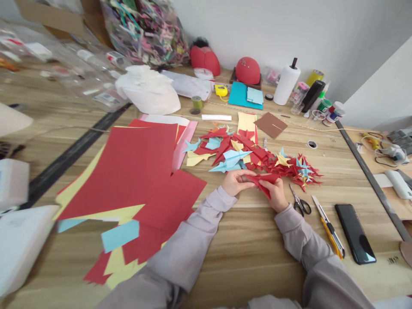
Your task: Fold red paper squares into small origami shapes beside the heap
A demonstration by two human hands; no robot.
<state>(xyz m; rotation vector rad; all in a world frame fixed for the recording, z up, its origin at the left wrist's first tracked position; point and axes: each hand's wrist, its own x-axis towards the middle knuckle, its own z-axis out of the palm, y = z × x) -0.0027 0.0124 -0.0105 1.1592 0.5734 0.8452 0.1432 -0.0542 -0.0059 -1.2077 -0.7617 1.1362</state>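
Between my two hands is a folded piece of red paper (268,179), held over the wooden table. My left hand (237,182) pinches its left end between thumb and fingers. On the right side of the same paper, my right hand (275,193) is closed with the thumb on top. Just behind the hands lies a pile of folded red, blue and yellow paper pieces (233,158), with smaller star-like ones (302,167) at its right end. Large red paper sheets (128,167) lie to the left, over yellow and blue sheets.
Scissors (300,202), a yellow cutter (328,229) and a black phone (355,234) lie at the right. Farther back are a brown sheet (271,125), a tape measure (221,90), a white roll (287,85), a red dome (247,71) and white tissue (149,90).
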